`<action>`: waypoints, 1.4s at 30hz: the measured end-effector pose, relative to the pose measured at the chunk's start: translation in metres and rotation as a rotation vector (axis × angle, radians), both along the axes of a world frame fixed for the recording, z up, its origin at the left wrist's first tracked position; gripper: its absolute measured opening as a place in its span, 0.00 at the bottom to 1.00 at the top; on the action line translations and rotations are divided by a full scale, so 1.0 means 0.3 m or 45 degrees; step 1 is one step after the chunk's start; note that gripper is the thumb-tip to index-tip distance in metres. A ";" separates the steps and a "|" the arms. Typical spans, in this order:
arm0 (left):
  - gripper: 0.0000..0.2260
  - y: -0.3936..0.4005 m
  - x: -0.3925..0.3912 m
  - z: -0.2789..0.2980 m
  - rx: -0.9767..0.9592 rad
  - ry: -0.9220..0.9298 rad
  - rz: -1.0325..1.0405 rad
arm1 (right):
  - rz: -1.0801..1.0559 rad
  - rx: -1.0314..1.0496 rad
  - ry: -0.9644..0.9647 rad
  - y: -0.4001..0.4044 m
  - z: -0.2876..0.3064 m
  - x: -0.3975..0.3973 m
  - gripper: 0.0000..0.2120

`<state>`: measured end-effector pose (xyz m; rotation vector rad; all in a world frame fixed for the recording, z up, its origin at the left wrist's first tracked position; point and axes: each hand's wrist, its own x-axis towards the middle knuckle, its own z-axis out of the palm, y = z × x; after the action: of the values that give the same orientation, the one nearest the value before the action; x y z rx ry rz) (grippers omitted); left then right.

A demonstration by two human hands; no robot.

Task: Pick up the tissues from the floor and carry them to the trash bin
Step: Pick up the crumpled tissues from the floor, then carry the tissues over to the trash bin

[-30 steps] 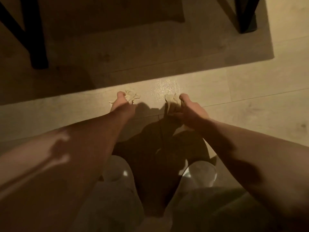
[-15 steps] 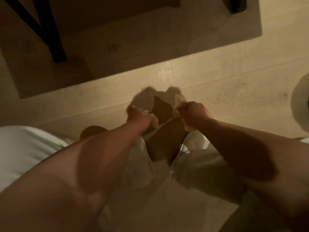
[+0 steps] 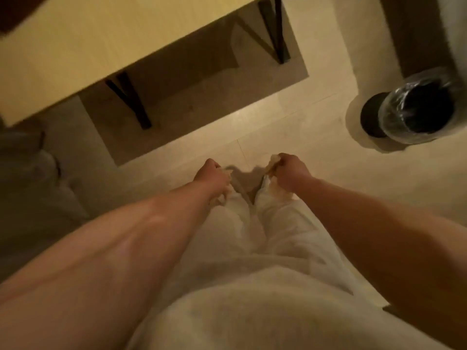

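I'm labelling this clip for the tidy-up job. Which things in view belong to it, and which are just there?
Belongs:
left hand, closed on a crumpled pale tissue
right hand, closed on another crumpled pale tissue
round black trash bin with clear plastic liner

Just there:
light wooden table
black table legs

**Layout at your position**

Your left hand and right hand are held side by side in front of your legs, above the floor; a tissue sits in the right fist. The table stands ahead to your left. The trash bin stands ahead to your right, well apart from both hands.
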<state>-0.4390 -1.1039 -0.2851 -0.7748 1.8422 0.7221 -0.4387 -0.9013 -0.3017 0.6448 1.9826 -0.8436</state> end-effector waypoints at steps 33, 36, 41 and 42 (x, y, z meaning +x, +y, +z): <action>0.07 1.931 -0.406 0.145 0.287 -0.147 -0.218 | -1.534 -0.108 -0.070 1.675 0.217 0.064 0.16; 0.09 2.017 -0.485 0.071 0.252 -0.190 -0.384 | -1.653 -0.153 -0.095 1.758 0.168 0.018 0.06; 0.05 2.188 -0.621 -0.060 0.189 -0.342 -0.484 | -1.875 -0.236 -0.229 1.858 0.010 -0.069 0.08; 0.05 2.222 -0.649 -0.103 0.169 -0.354 -0.482 | -1.893 -0.247 -0.247 1.874 -0.031 -0.090 0.09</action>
<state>-0.6336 -0.4372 -0.3160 -0.3990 1.6064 0.4601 -0.4655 -0.3392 -0.3109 2.0258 0.9516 -1.6531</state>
